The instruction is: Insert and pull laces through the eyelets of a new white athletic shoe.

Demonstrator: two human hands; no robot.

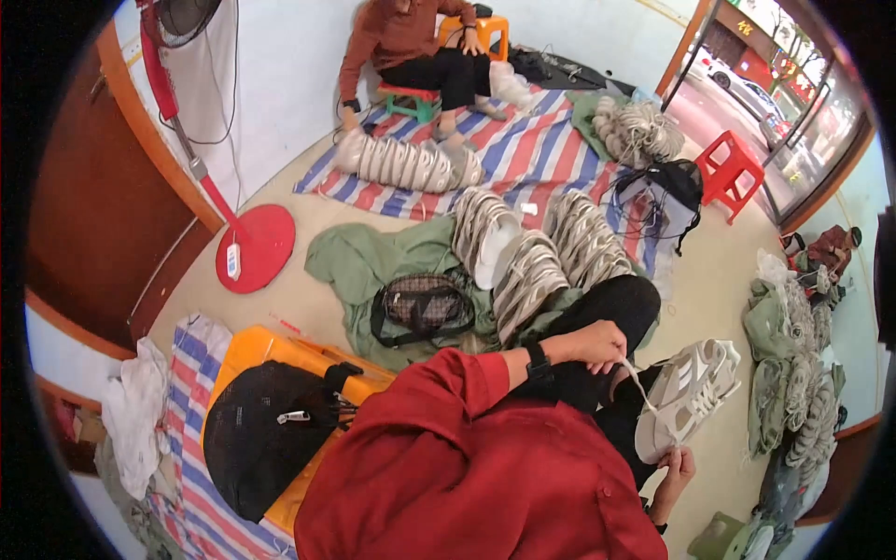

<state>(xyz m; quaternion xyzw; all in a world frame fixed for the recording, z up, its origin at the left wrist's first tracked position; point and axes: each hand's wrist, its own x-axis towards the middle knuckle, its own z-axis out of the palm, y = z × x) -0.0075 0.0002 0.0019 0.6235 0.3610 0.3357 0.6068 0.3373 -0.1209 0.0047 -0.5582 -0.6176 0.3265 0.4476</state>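
Observation:
A pale beige lace-up sneaker [695, 387] rests by my right knee, with its toe end turned up and away. My left hand [595, 347] is closed in a pinch on a shoelace [637, 381], which stretches taut from the sneaker to my fingers. At the sneaker's lower end, my right hand [674, 471] is closed too. A short pale bit of lace seems to run into its fingertips. Just beyond my left knee stand rows of similar sneakers [530, 275], packed side by side on green cloth.
Across the room a person [401, 47] sits on a low stool, one hand at a row of shoes [397, 164] on a striped sheet [317, 182]. A red fan base [255, 248] stands left, a red stool [730, 175] far right. Shoe bundles [798, 373] line the right wall.

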